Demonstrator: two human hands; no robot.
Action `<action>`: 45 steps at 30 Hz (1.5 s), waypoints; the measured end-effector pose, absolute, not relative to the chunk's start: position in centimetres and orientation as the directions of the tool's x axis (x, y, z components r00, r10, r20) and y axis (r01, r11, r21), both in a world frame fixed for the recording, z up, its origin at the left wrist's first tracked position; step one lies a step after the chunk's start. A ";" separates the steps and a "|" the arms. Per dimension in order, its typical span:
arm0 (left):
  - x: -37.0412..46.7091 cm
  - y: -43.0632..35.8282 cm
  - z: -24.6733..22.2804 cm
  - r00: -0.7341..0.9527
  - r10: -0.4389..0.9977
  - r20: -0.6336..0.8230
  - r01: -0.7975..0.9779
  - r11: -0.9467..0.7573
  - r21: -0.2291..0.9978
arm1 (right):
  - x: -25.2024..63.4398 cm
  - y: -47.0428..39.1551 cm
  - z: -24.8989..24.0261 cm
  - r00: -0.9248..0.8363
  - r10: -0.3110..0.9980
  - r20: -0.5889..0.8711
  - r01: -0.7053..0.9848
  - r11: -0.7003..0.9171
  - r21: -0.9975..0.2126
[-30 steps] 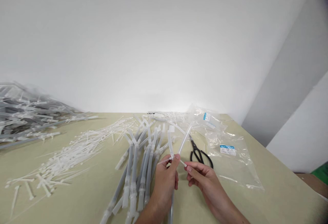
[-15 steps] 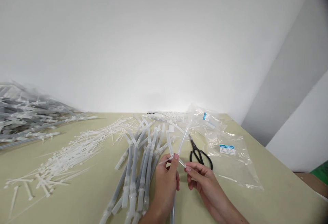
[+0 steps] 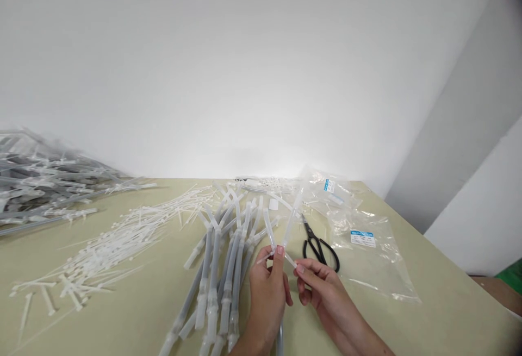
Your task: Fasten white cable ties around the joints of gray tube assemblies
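Swung a little rightward since the earlier frame, the lower end of the clear Y-shaped plastic tubing (image 3: 290,225) now sits farther over, while its two upper branches lean slightly left. My left grip (image 3: 267,285) has shifted with it, thumb pressed on the fork, pinching the tubing above the pale green table (image 3: 134,312). My right grip (image 3: 322,285) has hardly moved; thumb and forefinger pinch the end of a thin white plastic strip (image 3: 290,260) slanting out from the fork. For the work, I read this as a small adjustment, the strip not yet finished with. Left of the tubing lie grey-and-white branched tubes (image 3: 212,280); black-handled scissors (image 3: 316,244) rest beyond my right grip.
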State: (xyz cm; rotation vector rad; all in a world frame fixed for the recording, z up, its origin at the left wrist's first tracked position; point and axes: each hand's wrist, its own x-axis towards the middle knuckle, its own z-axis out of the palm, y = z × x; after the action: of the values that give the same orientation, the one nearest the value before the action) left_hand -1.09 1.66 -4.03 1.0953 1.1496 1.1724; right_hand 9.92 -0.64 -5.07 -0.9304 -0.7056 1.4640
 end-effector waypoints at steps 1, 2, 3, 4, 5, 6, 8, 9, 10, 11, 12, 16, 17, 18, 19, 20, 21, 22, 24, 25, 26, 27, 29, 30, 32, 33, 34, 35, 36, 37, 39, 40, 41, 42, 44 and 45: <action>-1.0 1.6 -4.0 0.036 0.996 -0.083 -0.087 0.086 0.993 | 9.8 -0.7 -5.0 0.025 0.990 -0.140 -0.494 -0.109 -0.863; -1.0 1.6 -4.0 0.034 0.995 -0.092 -0.078 0.094 0.992 | 9.8 -0.8 -5.0 0.030 0.990 -0.136 -0.483 -0.105 -0.869; -1.0 1.6 -4.0 0.031 0.995 -0.098 -0.071 0.099 0.993 | 9.7 -0.8 -4.9 0.037 0.990 -0.133 -0.473 -0.100 -0.875; -1.0 1.6 -4.0 0.025 0.995 -0.098 -0.066 0.100 0.993 | 9.6 -0.9 -4.8 0.046 0.990 -0.130 -0.464 -0.095 -0.881; -1.0 1.6 -3.9 0.021 0.995 -0.095 -0.063 0.097 0.993 | 9.5 -1.0 -4.8 0.056 0.990 -0.128 -0.456 -0.089 -0.886; -1.0 1.5 -3.9 0.017 0.996 -0.093 -0.062 0.094 0.994 | 9.5 -1.1 -4.7 0.066 0.990 -0.128 -0.449 -0.085 -0.890; -1.0 1.5 -3.8 0.010 0.996 -0.088 -0.070 0.089 0.994 | 9.4 -1.2 -4.6 0.081 0.989 -0.123 -0.435 -0.076 -0.897; -1.0 1.4 -3.8 0.009 0.996 -0.086 -0.078 0.087 0.993 | 9.4 -1.2 -4.6 0.086 0.989 -0.121 -0.428 -0.073 -0.901; -1.0 1.4 -3.8 0.005 0.996 -0.085 -0.085 0.085 0.993 | 9.4 -1.2 -4.5 0.088 0.989 -0.121 -0.425 -0.073 -0.902; -1.0 1.4 -3.7 0.000 0.997 -0.082 -0.088 0.082 0.993 | 9.4 -1.2 -4.5 0.089 0.989 -0.121 -0.425 -0.073 -0.902; -1.0 1.3 -3.7 -0.005 0.997 -0.080 -0.088 0.080 0.993 | 9.4 -1.2 -4.4 0.090 0.988 -0.122 -0.427 -0.072 -0.901; -1.0 1.2 -3.6 -0.042 0.995 -0.091 -0.093 0.087 0.992 | 9.2 -1.3 -4.3 0.088 0.988 -0.129 -0.448 -0.077 -0.891; -1.0 1.2 -3.6 -0.052 0.994 -0.092 -0.095 0.087 0.992 | 9.2 -1.3 -4.3 0.085 0.988 -0.130 -0.455 -0.078 -0.887; -1.0 1.2 -3.6 -0.064 0.994 -0.092 -0.095 0.086 0.992 | 9.1 -1.3 -4.3 0.081 0.988 -0.131 -0.464 -0.079 -0.883; -0.9 1.2 -3.7 -0.070 0.993 -0.092 -0.091 0.086 0.992 | 9.1 -1.4 -4.3 0.078 0.989 -0.129 -0.473 -0.077 -0.878; -0.9 1.2 -3.7 -0.074 0.993 -0.092 -0.088 0.086 0.992 | 9.0 -1.4 -4.4 0.078 0.989 -0.126 -0.482 -0.074 -0.873; -0.9 1.2 -3.8 -0.078 0.993 -0.090 -0.083 0.084 0.993 | 9.0 -1.4 -4.4 0.078 0.989 -0.124 -0.489 -0.070 -0.870; -0.9 1.2 -3.9 -0.079 0.993 -0.088 -0.076 0.082 0.994 | 9.0 -1.4 -4.5 0.077 0.989 -0.123 -0.494 -0.069 -0.867; -0.9 1.2 -4.0 -0.090 0.993 -0.074 -0.053 0.069 0.996 | 8.9 -1.4 -4.5 0.073 0.990 -0.123 -0.499 -0.070 -0.864; -0.9 1.2 -4.0 -0.100 0.993 -0.062 -0.037 0.058 0.998 | 8.9 -1.4 -4.5 0.069 0.990 -0.124 -0.501 -0.074 -0.862; -0.9 1.1 -4.1 -0.111 0.993 -0.050 -0.018 0.048 0.999 | 8.9 -1.4 -4.6 0.063 0.990 -0.125 -0.502 -0.077 -0.861; -0.9 1.1 -4.1 -0.120 0.992 -0.039 0.001 0.039 0.999 | 8.8 -1.5 -4.6 0.058 0.990 -0.125 -0.505 -0.079 -0.860; -1.0 1.1 -4.1 -0.133 0.991 -0.023 0.027 0.027 0.999 | 8.8 -1.6 -4.6 0.053 0.990 -0.128 -0.509 -0.084 -0.857; -1.0 1.0 -4.1 -0.135 0.991 -0.019 0.032 0.024 0.999 | 8.8 -1.6 -4.6 0.052 0.990 -0.131 -0.509 -0.086 -0.856; -1.0 1.0 -4.1 -0.131 0.991 -0.017 0.027 0.021 0.999 | 8.8 -1.6 -4.7 0.057 0.989 -0.135 -0.502 -0.089 -0.860; -1.0 1.0 -4.0 -0.128 0.992 -0.016 0.023 0.019 1.000 | 8.8 -1.6 -4.7 0.064 0.989 -0.136 -0.494 -0.087 -0.865; -1.0 1.0 -4.0 -0.127 0.992 -0.015 0.021 0.018 1.000 | 8.8 -1.5 -4.7 0.070 0.988 -0.135 -0.483 -0.085 -0.871; -1.0 0.9 -4.0 -0.128 0.992 -0.012 0.020 0.014 1.000 | 8.8 -1.5 -4.8 0.078 0.988 -0.132 -0.471 -0.080 -0.878; -1.0 0.9 -4.0 -0.130 0.991 -0.006 0.021 0.009 1.000 | 8.8 -1.4 -4.8 0.086 0.988 -0.128 -0.458 -0.074 -0.886; -1.0 0.9 -4.0 -0.134 0.991 0.002 0.021 0.001 1.000 | 8.8 -1.4 -4.8 0.094 0.988 -0.122 -0.446 -0.067 -0.892; -1.0 0.8 -4.0 -0.138 0.990 0.021 0.014 -0.020 1.000 | 8.7 -1.5 -4.7 0.104 0.989 -0.109 -0.429 -0.055 -0.902; -1.0 0.8 -4.0 -0.140 0.990 0.030 0.007 -0.030 1.000 | 8.6 -1.5 -4.7 0.105 0.989 -0.102 -0.424 -0.049 -0.904; -1.0 0.8 -4.0 -0.142 0.989 0.038 -0.001 -0.039 0.999 | 8.5 -1.6 -4.6 0.104 0.990 -0.097 -0.422 -0.045 -0.905; -1.0 0.8 -4.1 -0.144 0.989 0.045 -0.009 -0.046 0.999 | 8.5 -1.6 -4.6 0.101 0.990 -0.094 -0.424 -0.043 -0.905; -1.1 0.7 -4.1 -0.143 0.988 0.055 -0.023 -0.059 0.998 | 8.5 -1.6 -4.6 0.099 0.991 -0.090 -0.436 -0.039 -0.899; -1.1 0.7 -4.0 -0.138 0.989 0.059 -0.029 -0.063 0.998 | 8.5 -1.6 -4.6 0.100 0.991 -0.090 -0.443 -0.036 -0.896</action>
State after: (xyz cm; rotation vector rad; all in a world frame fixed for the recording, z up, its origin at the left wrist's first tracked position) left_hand -1.10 0.67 -4.01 1.1616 1.2551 1.3711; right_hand 8.45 -1.62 -4.60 -0.9658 -0.7545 1.3507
